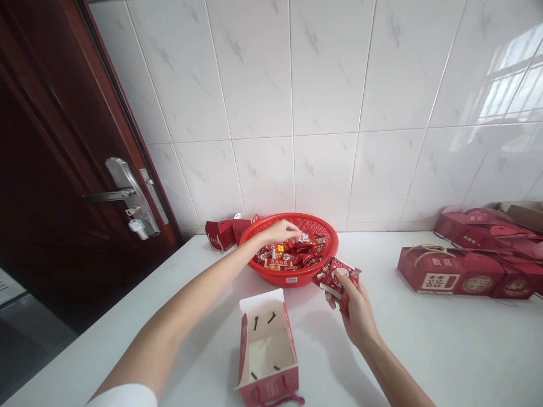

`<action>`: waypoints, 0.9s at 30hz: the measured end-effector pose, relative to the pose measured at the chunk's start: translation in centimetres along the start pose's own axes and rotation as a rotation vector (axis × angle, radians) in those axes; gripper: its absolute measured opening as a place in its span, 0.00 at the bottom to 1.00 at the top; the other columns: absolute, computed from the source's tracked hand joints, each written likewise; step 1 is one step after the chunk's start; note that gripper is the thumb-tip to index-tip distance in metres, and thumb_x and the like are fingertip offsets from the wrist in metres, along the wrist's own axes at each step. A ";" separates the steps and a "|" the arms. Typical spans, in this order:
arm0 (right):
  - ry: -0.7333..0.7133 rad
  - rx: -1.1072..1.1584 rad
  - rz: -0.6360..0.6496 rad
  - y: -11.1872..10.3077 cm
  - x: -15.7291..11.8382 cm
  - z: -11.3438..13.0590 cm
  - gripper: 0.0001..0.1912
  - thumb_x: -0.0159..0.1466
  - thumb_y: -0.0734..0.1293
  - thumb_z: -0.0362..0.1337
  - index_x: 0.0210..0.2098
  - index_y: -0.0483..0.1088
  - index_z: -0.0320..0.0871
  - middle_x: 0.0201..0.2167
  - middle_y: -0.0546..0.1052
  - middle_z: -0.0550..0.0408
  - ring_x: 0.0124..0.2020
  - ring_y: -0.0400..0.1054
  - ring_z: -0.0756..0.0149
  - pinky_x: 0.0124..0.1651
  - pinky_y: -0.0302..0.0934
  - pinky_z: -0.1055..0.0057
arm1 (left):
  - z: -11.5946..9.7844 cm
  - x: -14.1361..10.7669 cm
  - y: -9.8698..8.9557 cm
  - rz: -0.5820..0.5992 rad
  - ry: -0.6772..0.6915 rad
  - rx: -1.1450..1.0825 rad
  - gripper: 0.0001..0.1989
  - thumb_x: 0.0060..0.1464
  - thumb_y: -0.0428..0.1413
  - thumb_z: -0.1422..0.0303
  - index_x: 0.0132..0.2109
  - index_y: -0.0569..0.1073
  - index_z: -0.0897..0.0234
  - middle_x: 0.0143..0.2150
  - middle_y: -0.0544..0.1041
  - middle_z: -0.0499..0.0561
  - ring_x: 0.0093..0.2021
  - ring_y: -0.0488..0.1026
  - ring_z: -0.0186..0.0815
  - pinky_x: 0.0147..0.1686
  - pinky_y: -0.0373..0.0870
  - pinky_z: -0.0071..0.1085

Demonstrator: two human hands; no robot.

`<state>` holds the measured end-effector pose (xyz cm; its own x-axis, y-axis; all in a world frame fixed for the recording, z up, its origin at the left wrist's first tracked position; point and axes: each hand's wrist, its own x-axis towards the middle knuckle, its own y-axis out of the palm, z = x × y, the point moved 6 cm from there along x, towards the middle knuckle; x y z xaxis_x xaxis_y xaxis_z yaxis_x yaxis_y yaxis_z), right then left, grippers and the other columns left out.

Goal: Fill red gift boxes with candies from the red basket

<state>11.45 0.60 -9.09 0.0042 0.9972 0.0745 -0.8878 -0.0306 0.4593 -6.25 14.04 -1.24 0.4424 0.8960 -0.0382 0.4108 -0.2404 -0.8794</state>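
A round red plastic basket full of small red wrapped snack packets stands near the wall. My left hand reaches over its rim, with the fingertips pinched on a red packet with blue and white print on top of the pile. To the right of the basket, my right hand is closed around several red snack packets with white print. Between my forearms sits an open red gift box, its pale inside showing dark slits and no packets. A dark red cord hangs at its front.
Red gift boxes with rope handles are grouped on the right of the white table. Two small red boxes stand left of the basket. White tiles back the table; a brown door is at the left.
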 end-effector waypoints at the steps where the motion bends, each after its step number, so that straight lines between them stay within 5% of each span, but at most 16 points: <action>1: -0.012 -0.024 -0.022 -0.2 0.1 0.0 0.22 0.56 0.73 0.55 0.26 0.67 0.43 0.20 0.70 0.57 0.21 0.61 0.70 0.23 0.57 0.73 | 1.1 0.0 0.4 0.032 -0.016 0.082 0.16 0.62 0.51 0.61 0.49 0.81 0.61 0.48 0.82 0.52 0.47 0.78 0.40 0.45 0.71 0.30; 4: -0.064 -0.132 -0.043 -0.4 0.1 0.0 0.20 0.58 0.72 0.55 0.29 0.70 0.43 0.25 0.74 0.54 0.26 0.66 0.66 0.27 0.62 0.71 | 3.7 -0.2 1.5 0.104 -0.056 0.250 0.14 0.50 0.63 0.64 0.45 0.82 0.58 0.52 0.81 0.52 0.54 0.75 0.46 0.52 0.69 0.33; 8: -0.100 -0.192 0.183 1.0 -0.3 -0.7 0.20 0.64 0.68 0.54 0.41 0.73 0.43 0.39 0.79 0.48 0.39 0.74 0.58 0.41 0.71 0.64 | 5.4 -0.2 1.5 0.085 -0.131 0.427 0.28 0.40 0.68 0.69 0.53 0.80 0.57 0.59 0.74 0.58 0.61 0.68 0.56 0.57 0.66 0.42; 14: -0.315 -0.536 0.376 1.9 -1.2 -1.1 0.17 0.70 0.61 0.50 0.48 0.72 0.46 0.53 0.76 0.44 0.52 0.72 0.53 0.50 0.72 0.57 | 7.9 -0.1 -1.2 -0.036 -0.277 0.499 0.24 0.48 0.61 0.74 0.54 0.78 0.54 0.56 0.77 0.57 0.58 0.72 0.52 0.54 0.69 0.41; 18: -0.553 -0.790 0.397 2.3 -1.7 -0.7 0.15 0.72 0.60 0.46 0.53 0.72 0.49 0.66 0.67 0.49 0.68 0.58 0.52 0.66 0.59 0.52 | 9.6 0.0 -2.2 -0.108 -0.375 0.393 0.19 0.55 0.55 0.70 0.54 0.77 0.63 0.56 0.78 0.62 0.55 0.75 0.51 0.50 0.71 0.40; 22: -0.563 -0.883 0.437 2.4 -1.7 -1.3 0.25 0.72 0.60 0.45 0.67 0.61 0.52 0.71 0.59 0.52 0.74 0.47 0.54 0.70 0.55 0.50 | 8.8 0.9 -0.6 -0.030 -0.325 0.170 0.18 0.58 0.53 0.65 0.53 0.78 0.63 0.55 0.79 0.56 0.53 0.76 0.44 0.48 0.72 0.31; 27: -0.463 -0.893 0.456 2.2 -1.4 -1.6 0.31 0.72 0.60 0.47 0.72 0.51 0.53 0.72 0.57 0.51 0.75 0.44 0.54 0.71 0.52 0.47 | 4.5 1.9 1.4 0.142 -0.131 -0.133 0.19 0.58 0.54 0.64 0.56 0.77 0.60 0.54 0.81 0.52 0.53 0.77 0.38 0.48 0.72 0.27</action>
<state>8.74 -0.75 -9.57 -0.4015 0.7773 0.4844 -0.8623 -0.1426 -0.4859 -8.39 17.08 -4.68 0.3991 0.8886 -0.2262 0.4570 -0.4067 -0.7911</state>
